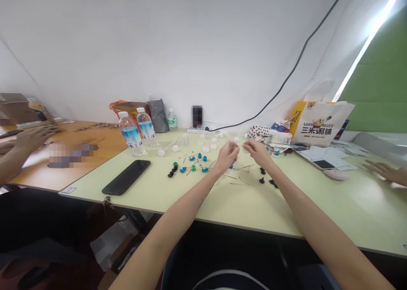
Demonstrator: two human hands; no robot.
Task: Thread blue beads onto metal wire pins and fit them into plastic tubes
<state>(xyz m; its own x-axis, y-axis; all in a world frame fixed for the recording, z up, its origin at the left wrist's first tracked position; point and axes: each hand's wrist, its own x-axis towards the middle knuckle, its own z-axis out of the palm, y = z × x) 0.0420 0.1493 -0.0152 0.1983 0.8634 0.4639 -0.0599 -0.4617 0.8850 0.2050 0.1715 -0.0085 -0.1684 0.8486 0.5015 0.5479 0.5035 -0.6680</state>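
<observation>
Above the middle of the pale table (178, 196), my left hand (228, 156) is closed in a pinch. Close by on its right, my right hand (257, 151) pinches too, fingertips turned toward the left hand. Whatever sits between the fingers is too small to make out. Several small blue parts (199, 156) and a green part (193, 168) lie left of my hands among thin metal rods (230, 177). Black pieces (261, 180) rest below my right hand, and more black pieces (172, 171) form a row further left. Behind are clear tubes (176, 144) with white ends.
A black phone (126, 177) and two water bottles (131, 134) stand at left. Along the wall are a power strip (199, 130) and a dark cable. A paper bag (321, 122) is at right. Other people's hands (32, 139) show at both sides.
</observation>
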